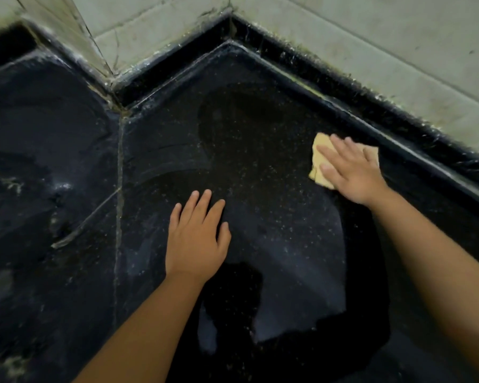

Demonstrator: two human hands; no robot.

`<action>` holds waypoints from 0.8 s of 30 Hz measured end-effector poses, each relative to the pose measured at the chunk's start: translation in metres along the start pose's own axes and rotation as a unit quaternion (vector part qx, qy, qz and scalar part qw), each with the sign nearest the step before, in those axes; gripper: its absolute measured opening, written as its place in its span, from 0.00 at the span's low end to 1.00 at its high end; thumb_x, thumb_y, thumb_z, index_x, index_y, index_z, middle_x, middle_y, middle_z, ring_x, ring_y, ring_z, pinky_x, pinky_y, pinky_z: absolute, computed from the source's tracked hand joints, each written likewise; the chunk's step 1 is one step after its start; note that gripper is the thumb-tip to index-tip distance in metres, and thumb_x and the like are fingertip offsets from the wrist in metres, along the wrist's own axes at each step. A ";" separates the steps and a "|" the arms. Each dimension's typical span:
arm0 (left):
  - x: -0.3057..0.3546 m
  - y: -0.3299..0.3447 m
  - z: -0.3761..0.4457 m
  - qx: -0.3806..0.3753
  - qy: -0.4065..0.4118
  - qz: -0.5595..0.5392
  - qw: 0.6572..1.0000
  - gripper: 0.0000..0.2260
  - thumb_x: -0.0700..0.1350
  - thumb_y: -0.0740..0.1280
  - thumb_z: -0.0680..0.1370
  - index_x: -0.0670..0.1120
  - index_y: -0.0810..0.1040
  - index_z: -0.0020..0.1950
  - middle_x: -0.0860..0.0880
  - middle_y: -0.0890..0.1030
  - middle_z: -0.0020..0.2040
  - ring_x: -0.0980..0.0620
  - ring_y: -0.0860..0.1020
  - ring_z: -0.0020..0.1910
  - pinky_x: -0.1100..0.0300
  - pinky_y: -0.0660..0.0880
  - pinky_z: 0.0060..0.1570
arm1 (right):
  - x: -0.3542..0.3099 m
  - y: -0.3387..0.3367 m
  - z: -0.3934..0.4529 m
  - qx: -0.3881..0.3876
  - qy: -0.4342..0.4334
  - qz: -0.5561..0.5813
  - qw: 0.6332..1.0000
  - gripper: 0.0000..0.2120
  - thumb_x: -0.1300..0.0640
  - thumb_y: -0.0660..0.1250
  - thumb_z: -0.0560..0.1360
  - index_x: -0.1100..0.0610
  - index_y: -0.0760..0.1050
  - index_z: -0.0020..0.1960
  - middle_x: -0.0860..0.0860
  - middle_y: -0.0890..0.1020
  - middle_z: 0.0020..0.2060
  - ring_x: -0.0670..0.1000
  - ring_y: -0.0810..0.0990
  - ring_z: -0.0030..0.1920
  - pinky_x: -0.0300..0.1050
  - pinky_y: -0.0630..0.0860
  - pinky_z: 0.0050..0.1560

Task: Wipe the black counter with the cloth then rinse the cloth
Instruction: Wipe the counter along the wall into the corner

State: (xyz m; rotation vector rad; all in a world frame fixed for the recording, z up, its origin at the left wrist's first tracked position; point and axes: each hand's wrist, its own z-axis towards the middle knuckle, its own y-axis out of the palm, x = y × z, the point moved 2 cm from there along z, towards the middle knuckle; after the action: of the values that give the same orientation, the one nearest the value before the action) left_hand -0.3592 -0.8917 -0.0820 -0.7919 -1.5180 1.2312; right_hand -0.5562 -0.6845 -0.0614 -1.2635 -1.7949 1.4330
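Note:
The black speckled counter (260, 150) fills the view and shows wet streaks and dusty patches. A small yellow cloth (320, 146) lies flat on it at the right, close to the raised back edge. My right hand (349, 170) presses down on the cloth with straight, spread fingers and covers most of it. My left hand (197, 236) rests flat on the bare counter in the middle, fingers straight, holding nothing.
A raised black rim (371, 106) runs along the back of the counter below pale tiled walls (371, 37). A grout seam (119, 189) splits the counter at the left, where a second dusty slab (39, 161) continues.

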 end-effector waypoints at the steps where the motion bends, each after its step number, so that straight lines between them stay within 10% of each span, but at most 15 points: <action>1: 0.000 0.000 0.000 0.001 0.001 0.001 1.000 0.24 0.51 0.50 0.75 0.42 0.76 0.62 0.40 0.74 0.65 0.41 0.69 0.67 0.45 0.58 0.65 | -0.003 -0.004 0.013 0.019 0.048 0.009 0.999 0.23 0.43 0.45 0.80 0.44 0.50 0.74 0.47 0.44 0.76 0.51 0.42 0.76 0.55 0.41 0.73; 10: 0.001 -0.003 0.000 -0.011 -0.003 0.000 1.000 0.27 0.54 0.47 0.75 0.43 0.74 0.64 0.42 0.71 0.68 0.43 0.66 0.69 0.46 0.57 0.67 | -0.111 0.027 0.000 0.010 -0.052 0.024 0.998 0.23 0.44 0.43 0.80 0.43 0.46 0.75 0.47 0.42 0.76 0.53 0.39 0.75 0.56 0.40 0.73; 15: 0.005 -0.006 -0.002 -0.017 -0.010 -0.011 1.000 0.21 0.51 0.53 0.78 0.43 0.71 0.67 0.43 0.67 0.70 0.44 0.62 0.72 0.47 0.53 0.70 | -0.070 0.053 -0.096 0.004 -0.117 0.019 0.993 0.39 0.31 0.24 0.67 0.41 0.50 0.74 0.43 0.43 0.75 0.48 0.39 0.74 0.48 0.37 0.71; 19: 0.006 -0.007 -0.001 -0.025 -0.014 -0.015 0.999 0.19 0.46 0.59 0.79 0.44 0.68 0.70 0.44 0.63 0.73 0.47 0.57 0.74 0.50 0.48 0.71 | 0.007 0.047 -0.126 0.013 0.016 0.022 1.000 0.45 0.27 0.24 0.64 0.41 0.53 0.73 0.42 0.44 0.73 0.51 0.46 0.76 0.52 0.45 0.72; 24: 0.008 -0.007 -0.001 -0.028 -0.020 -0.001 0.999 0.19 0.47 0.56 0.80 0.44 0.69 0.69 0.44 0.65 0.72 0.46 0.58 0.73 0.49 0.50 0.71 | 0.039 0.014 -0.065 0.057 0.226 0.072 0.970 0.24 0.43 0.44 0.79 0.45 0.50 0.75 0.47 0.43 0.76 0.52 0.41 0.76 0.56 0.40 0.73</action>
State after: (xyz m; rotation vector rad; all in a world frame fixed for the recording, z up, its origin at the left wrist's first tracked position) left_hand -0.3603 -0.8860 -0.0731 -0.8068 -1.5920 1.2143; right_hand -0.5142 -0.6197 -0.0600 -1.5362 -1.3244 1.1792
